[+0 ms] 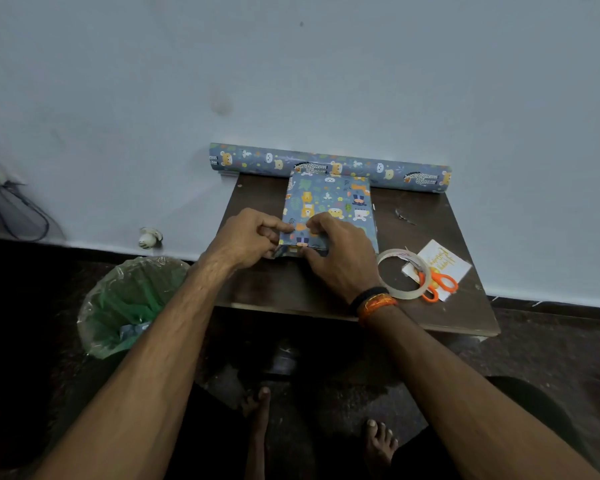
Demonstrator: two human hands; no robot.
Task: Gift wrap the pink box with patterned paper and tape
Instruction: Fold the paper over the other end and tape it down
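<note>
Small dark-brown wooden table, square-topped, surface scuffed and dull, set against a pale blue-white painted wall; dark speckled floor below, bare feet visible at the lower edge. Dim lighting throughout.

Wrapped box, flat and rectangular, lying at table centre, fully covered in blue-grey paper printed with cartoon animals and leaves; no pink visible. Far end touching or just short of the wrapping paper roll, a long cylinder of the same print lying along the wall edge of the table.

Left hand at the near left corner of the box, fingers curled, pinching the paper fold there. Right hand at the near end, fingers bent over the top edge and thumb beneath, gripping the folded flap; black and orange bands on that wrist.

Clear tape roll, a thin glossy ring, flat on the table right of the box. Orange-handled scissors overlapping the ring and a white card with gold lettering.

Waste bin on the floor left of the table, lined with translucent green plastic bag, crinkled; paper scraps inside. Cables and a plug at the far-left wall.
</note>
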